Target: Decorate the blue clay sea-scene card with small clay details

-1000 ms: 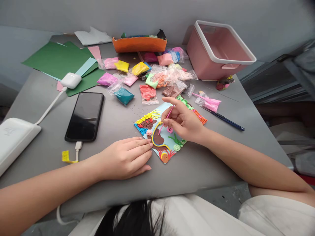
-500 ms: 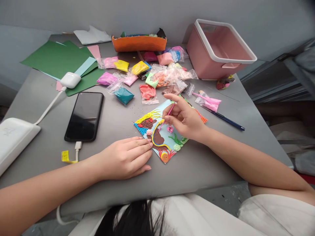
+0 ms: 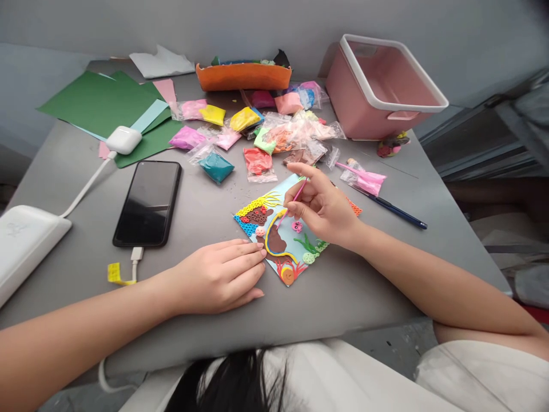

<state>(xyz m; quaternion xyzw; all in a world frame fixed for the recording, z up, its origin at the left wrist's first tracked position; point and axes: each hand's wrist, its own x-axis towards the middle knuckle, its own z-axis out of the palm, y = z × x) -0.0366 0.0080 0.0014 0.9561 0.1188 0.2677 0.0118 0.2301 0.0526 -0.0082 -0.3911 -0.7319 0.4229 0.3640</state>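
A light blue card point(image 3: 286, 237) with coloured clay shapes lies on the grey table point(image 3: 206, 229). My left hand point(image 3: 218, 276) rests flat on the table, fingers stretched out, fingertips touching the card's left edge. My right hand point(image 3: 323, 206) hovers over the card and pinches a thin pink clay tool point(image 3: 290, 203). The tool's tip meets the yellow clay strip near the brown clay shape.
Several small bags of coloured clay point(image 3: 257, 134) lie behind the card, with an orange tray point(image 3: 242, 76) and a pink bin point(image 3: 377, 86) further back. A black phone point(image 3: 148, 201), a white earbud case point(image 3: 123, 139), a white charger point(image 3: 26, 243), green paper point(image 3: 103, 103) and a blue pen point(image 3: 397, 210) also lie here.
My right hand rose slightly and shifted up the card with the pink tool. My left hand stayed still.
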